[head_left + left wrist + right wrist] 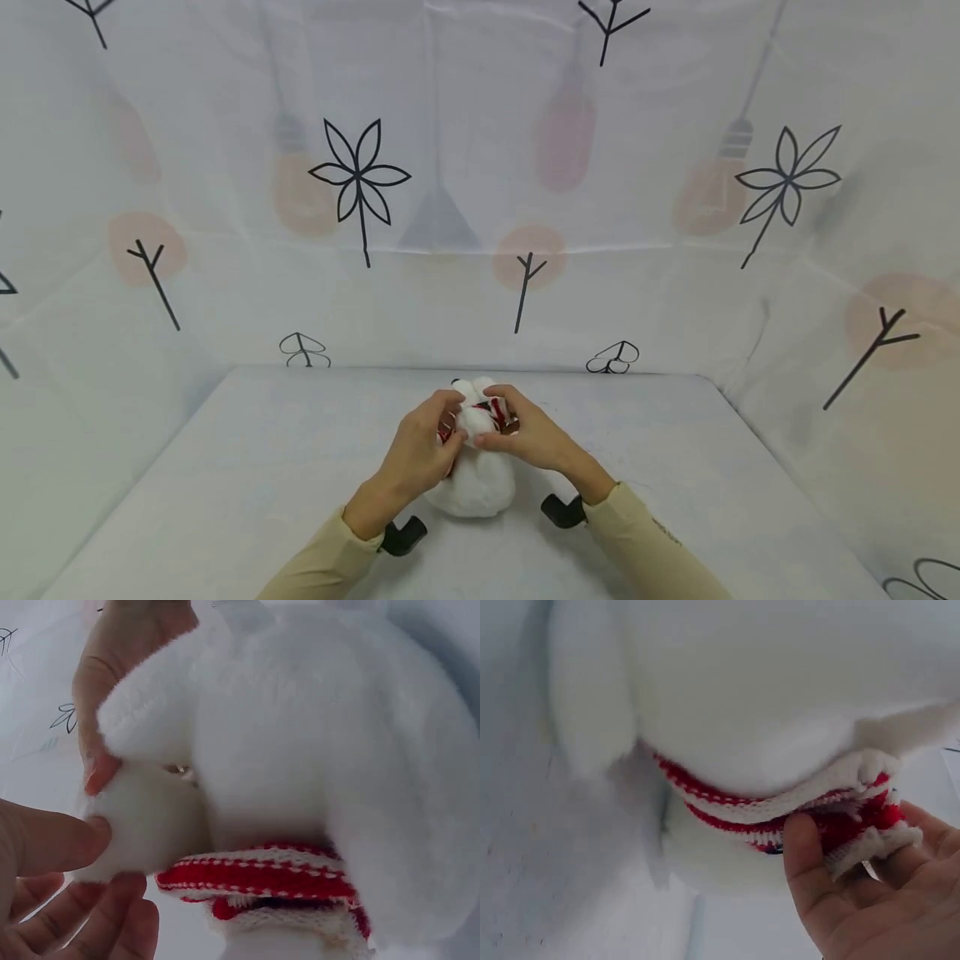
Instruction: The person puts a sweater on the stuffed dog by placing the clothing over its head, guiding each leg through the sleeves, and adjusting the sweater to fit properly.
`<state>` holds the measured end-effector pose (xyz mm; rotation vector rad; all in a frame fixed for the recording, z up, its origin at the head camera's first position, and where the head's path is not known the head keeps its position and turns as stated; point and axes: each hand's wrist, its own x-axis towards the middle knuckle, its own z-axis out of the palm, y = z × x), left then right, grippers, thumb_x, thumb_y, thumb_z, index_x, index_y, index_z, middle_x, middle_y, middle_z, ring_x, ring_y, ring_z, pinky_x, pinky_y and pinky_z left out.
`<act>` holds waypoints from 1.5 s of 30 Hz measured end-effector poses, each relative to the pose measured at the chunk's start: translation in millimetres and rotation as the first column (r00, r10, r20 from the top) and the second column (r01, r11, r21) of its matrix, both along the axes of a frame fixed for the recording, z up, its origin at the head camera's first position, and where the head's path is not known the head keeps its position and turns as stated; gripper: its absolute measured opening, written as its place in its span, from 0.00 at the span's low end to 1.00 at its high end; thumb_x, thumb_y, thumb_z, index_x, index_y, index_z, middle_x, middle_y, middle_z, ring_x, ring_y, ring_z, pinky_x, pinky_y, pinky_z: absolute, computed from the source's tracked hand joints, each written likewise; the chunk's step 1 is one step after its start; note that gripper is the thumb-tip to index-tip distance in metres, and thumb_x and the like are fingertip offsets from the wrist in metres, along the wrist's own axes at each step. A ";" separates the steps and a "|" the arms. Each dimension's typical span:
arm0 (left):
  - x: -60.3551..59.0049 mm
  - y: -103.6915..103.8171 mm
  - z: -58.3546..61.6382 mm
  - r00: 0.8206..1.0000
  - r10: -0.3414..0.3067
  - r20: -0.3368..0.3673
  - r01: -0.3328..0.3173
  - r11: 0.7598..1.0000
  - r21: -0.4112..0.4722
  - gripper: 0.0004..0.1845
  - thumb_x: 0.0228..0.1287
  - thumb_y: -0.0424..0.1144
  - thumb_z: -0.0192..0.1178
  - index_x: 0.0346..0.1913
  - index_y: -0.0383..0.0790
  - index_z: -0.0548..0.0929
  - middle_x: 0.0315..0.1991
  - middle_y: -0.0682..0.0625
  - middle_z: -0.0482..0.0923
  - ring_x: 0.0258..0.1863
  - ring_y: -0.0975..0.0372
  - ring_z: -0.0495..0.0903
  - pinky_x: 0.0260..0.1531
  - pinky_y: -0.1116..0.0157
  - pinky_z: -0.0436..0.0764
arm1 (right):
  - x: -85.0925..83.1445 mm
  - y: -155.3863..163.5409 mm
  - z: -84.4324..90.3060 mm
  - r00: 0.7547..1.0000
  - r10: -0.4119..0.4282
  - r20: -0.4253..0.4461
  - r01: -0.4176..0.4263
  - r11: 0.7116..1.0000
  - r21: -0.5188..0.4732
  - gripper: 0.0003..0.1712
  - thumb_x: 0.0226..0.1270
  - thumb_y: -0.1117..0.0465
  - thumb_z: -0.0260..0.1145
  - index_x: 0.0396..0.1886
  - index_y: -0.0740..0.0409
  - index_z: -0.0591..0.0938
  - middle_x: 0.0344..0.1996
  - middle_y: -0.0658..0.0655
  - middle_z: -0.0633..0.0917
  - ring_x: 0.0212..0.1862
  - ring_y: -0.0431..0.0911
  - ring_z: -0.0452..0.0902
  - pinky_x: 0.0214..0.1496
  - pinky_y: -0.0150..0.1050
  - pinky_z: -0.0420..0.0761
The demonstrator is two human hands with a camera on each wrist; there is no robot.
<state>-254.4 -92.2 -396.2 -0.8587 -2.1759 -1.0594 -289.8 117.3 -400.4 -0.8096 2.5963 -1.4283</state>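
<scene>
A white plush toy (476,483) is on the table between my two hands, wearing a red and white knitted garment (742,817). My left hand (420,446) pinches a rounded white limb of the toy (146,825), thumb on one side and fingers curled on the other. On the opposite side, my right hand (536,433) grips a bunched end of the knit (877,814) between thumb and fingers. In the left wrist view, part of the right hand (120,667) shows behind the white fur.
A pale table (262,467) spreads around the toy. White cloth (480,292) printed with plants and lamps hangs behind it and at both sides. Black wrist mounts (403,536) jut inward from the beige sleeves (330,554).
</scene>
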 end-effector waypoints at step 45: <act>7.6 6.9 -5.7 0.980 -0.159 0.120 0.164 0.986 -0.033 0.32 0.53 0.26 0.62 0.61 0.37 0.63 0.33 0.54 0.75 0.31 0.66 0.74 0.32 0.68 0.76 | 20.8 -6.7 11.0 0.907 0.229 -0.354 -0.251 0.968 -0.019 0.29 0.55 0.75 0.57 0.57 0.54 0.66 0.33 0.48 0.74 0.32 0.41 0.71 0.32 0.37 0.74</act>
